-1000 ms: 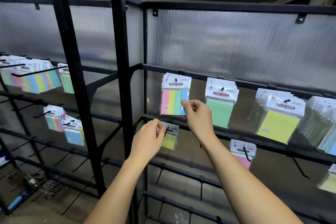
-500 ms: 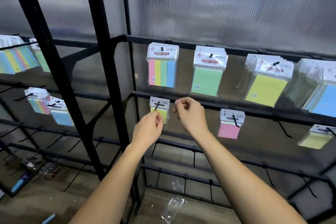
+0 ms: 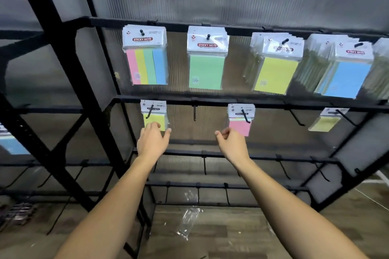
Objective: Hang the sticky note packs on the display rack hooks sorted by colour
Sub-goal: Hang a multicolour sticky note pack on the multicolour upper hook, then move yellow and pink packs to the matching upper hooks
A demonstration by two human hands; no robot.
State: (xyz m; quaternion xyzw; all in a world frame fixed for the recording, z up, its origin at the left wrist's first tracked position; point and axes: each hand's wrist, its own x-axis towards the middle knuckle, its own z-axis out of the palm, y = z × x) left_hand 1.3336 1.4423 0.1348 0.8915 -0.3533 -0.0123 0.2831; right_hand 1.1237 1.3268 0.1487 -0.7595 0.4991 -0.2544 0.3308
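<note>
The small yellow sticky note pack (image 3: 155, 116) is hanging on a second-rail hook of the display rack (image 3: 210, 99); your left hand (image 3: 152, 142) is touching its lower edge with relaxed fingers, your right hand (image 3: 231, 143) is hovering, loosely curled, holding nothing.

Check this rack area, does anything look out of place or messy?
Yes. A crumpled clear plastic wrapper lies loose on the wooden floor below the rack. The hanging packs look orderly; the right-hand large packs tilt slightly on their hooks.
</note>
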